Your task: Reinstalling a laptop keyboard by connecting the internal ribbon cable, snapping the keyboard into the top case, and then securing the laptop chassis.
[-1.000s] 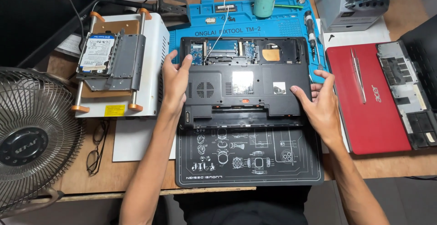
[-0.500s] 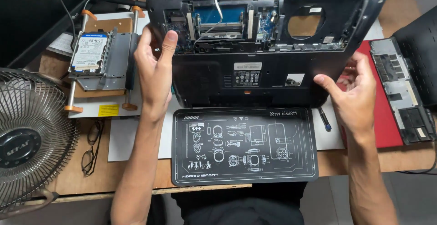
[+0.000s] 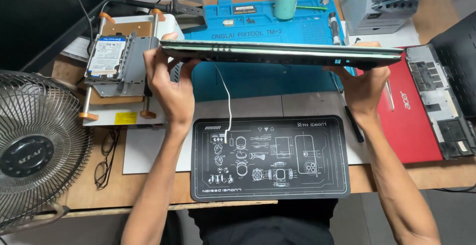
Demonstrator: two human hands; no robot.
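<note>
Head view: both forearms reach up from the bottom edge, elbows low, wrists bent back. The left hand (image 3: 171,84) clamps the left end of the laptop base (image 3: 282,54), thumb on top at the corner, fingers (image 3: 184,66) curled underneath. The right hand (image 3: 364,84) grips the right end from below, palm up, fingers closed around the underside and the thumb hidden behind the edge.

The base is held edge-on and level in the air, above the blue mat (image 3: 258,29) and well clear of the black mat (image 3: 270,158) on the desk (image 3: 391,175). A white cable (image 3: 228,101) hangs from its underside, its tip over the black mat. To the left, the hard-drive stand (image 3: 116,64) sits just beside the left hand; the fan (image 3: 34,146) stands farther left. To the right, the red lid (image 3: 409,111) lies near the right wrist. The room between the mats below the base lies open.
</note>
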